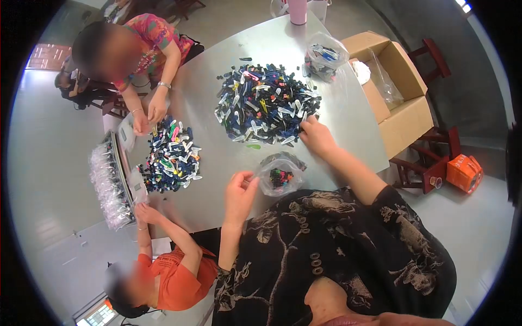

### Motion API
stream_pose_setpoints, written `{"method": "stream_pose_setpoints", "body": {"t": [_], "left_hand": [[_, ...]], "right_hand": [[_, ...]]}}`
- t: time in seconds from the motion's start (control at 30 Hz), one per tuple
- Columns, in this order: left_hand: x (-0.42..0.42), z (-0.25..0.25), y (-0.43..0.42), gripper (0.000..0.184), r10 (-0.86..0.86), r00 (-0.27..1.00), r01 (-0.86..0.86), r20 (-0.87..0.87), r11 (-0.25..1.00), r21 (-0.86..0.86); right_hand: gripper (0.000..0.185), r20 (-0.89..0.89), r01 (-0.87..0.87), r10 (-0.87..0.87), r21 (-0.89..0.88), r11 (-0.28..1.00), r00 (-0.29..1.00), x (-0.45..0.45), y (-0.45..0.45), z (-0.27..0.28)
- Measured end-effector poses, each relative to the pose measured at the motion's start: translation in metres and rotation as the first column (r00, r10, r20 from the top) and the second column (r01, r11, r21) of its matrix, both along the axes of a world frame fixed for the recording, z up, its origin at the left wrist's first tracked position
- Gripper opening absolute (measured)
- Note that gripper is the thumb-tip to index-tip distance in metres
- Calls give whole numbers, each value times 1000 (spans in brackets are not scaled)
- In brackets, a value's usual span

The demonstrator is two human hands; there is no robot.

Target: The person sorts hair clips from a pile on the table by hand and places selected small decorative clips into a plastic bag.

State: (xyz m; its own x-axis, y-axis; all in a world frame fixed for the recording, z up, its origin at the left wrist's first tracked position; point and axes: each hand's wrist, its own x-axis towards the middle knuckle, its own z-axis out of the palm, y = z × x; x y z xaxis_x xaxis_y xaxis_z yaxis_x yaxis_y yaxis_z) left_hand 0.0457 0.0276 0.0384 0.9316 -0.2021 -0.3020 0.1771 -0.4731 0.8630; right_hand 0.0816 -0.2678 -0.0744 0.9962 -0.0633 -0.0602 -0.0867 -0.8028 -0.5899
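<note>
A large heap of snap hair clips (266, 103), mostly black, dark blue and white with a few bright ones, lies on the metal table (217, 163). At the heap's near right edge is my right hand (318, 137), its fingers drawn together among the clips; what they pinch is hidden. A clear plastic bag (283, 176) stands mouth up close to my body, with dark, red and green small pieces inside. My left hand (242, 193) is closed at the bag's left rim, thumb and fingers on the plastic. One green clip (253, 146) lies apart below the heap.
A second filled plastic bag (326, 57) and a pink cup (297, 12) stand at the far side. An open cardboard box (389, 92) adjoins the table's right edge. Two co-workers handle another clip pile (171, 155) at left, beside a tray of clear packets (111, 182).
</note>
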Motion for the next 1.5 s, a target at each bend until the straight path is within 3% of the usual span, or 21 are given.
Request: {"method": "stream_pose_setpoints", "body": {"t": [0.3, 0.37, 0.5, 0.53, 0.6, 0.67, 0.73, 0.87, 0.93, 1.0, 1.03, 1.1, 1.13, 1.2, 1.37, 1.43, 1.5], "left_hand": [[3, 1, 1, 22, -21, 999, 20, 39, 999, 45], [9, -5, 7, 21, 32, 998, -37, -61, 996, -78], [42, -11, 2, 20, -13, 1000, 14, -21, 1000, 11], [55, -17, -4, 20, -11, 1000, 11, -19, 1000, 11], [84, -39, -16, 19, -274, 949, 249, 160, 955, 160], [108, -58, -42, 19, -407, 877, 363, 256, 910, 201], [124, -66, -68, 22, -577, 736, 491, 354, 815, 308], [131, -81, -105, 22, -674, 678, 553, 294, 731, 400], [133, -89, -112, 20, -679, 684, 502, 267, 704, 503], [135, -95, -116, 18, -681, 682, 482, 266, 692, 537], [135, -98, -117, 17, -676, 686, 454, 269, 686, 569], [136, -101, -117, 14, -683, 671, 451, 287, 684, 574], [136, -102, -115, 11, -686, 659, 443, 307, 684, 580], [139, -103, -113, 12, -676, 687, 431, 267, 675, 599], [142, -109, -99, 16, -565, 798, 371, 211, 735, 568], [142, -112, -92, 19, -456, 848, 319, 271, 846, 426], [142, -114, -86, 19, -397, 880, 300, 260, 890, 343]], "right_hand": [[10, 62, -4, -2, 85, 996, 998, 15, -4, -15], [10, 111, 7, -27, 177, 984, 993, 13, -9, -12], [12, 87, 21, -27, 73, 997, 996, 10, -4, -7], [13, 131, -57, 52, 39, 998, 990, 10, 0, -6], [14, 175, -135, 133, 0, 991, 975, 11, 8, -4], [17, 74, -91, 95, -62, 994, 993, 14, 15, -5], [15, 88, -82, 87, -62, 995, 992, 16, 16, -9], [16, -46, -110, 105, -135, 985, 993, 18, 14, -7], [16, -75, -104, 94, -142, 984, 993, 14, 13, -8], [19, 73, 10, -14, 46, 999, 997, 8, 8, -7], [19, 71, 16, -20, 47, 999, 997, 7, 4, -6], [20, 135, 45, -84, 267, 963, 987, 5, -4, -6], [20, 134, 48, -86, 268, 962, 987, 4, -6, -7], [20, -104, 248, -234, 608, 755, 967, 4, -6, -10], [18, -263, 351, -233, 725, 593, 936, 2, -8, 7], [18, -304, 357, -188, 781, 511, 934, 2, -7, 13], [18, -270, 298, -131, 808, 507, 954, -3, -6, 34]]}}
